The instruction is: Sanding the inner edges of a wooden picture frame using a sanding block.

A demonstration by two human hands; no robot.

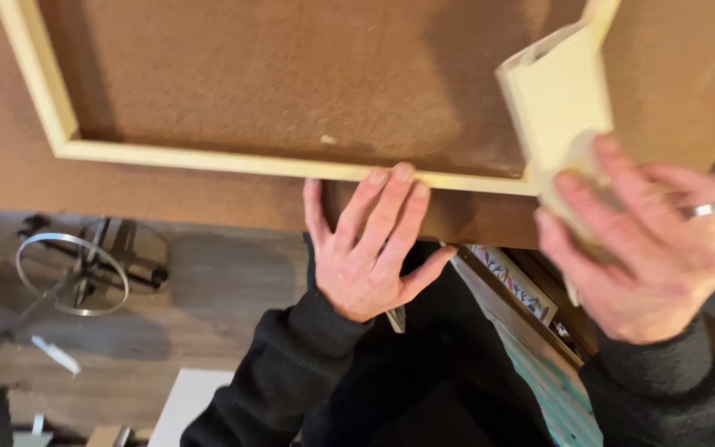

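Observation:
A pale wooden frame [208,159] lies on a brown fibreboard sheet [291,74] that fills the top of the head view. My left hand [370,248] lies flat, fingers spread, on the board's near edge, with fingertips touching the frame's bottom rail. My right hand [647,248], blurred and wearing a ring, grips a pale rectangular block wrapped in sandpaper [558,103] at the frame's lower right corner. Black sleeves cover both forearms.
A stool base with a metal ring [72,273] stands on the grey wood floor at the left. Framed pictures [523,290] lean below the board at the right. A white panel [188,401] lies on the floor near my body.

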